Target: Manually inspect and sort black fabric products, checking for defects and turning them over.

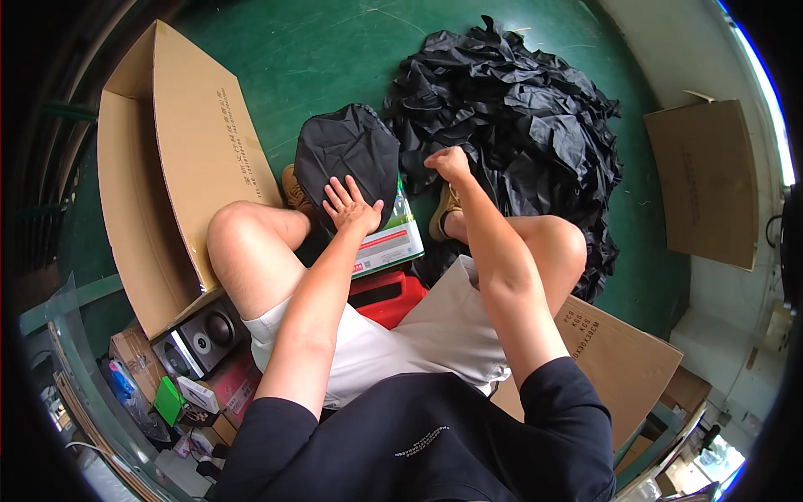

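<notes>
A rounded black cloth cover (347, 151) with a gathered-looking edge is spread over a white-and-green printed box (391, 249) between my legs. My left hand (355, 211) presses flat on the cover's near part, fingers spread. Just right of the cover, my right hand (450, 164) is closed, its fingers drawn together. Whether anything is pinched in it is hidden. Behind and beside that hand lies a large heap of crumpled black cloth pieces (523, 117).
An open cardboard box (201, 125) stands at my left, with a speaker (209, 330) and clutter near it. Under my legs is a red plastic object (397, 301). More cardboard (619, 360) is at my right, and another box (703, 184) leans by the wall. The floor (276, 50) is green.
</notes>
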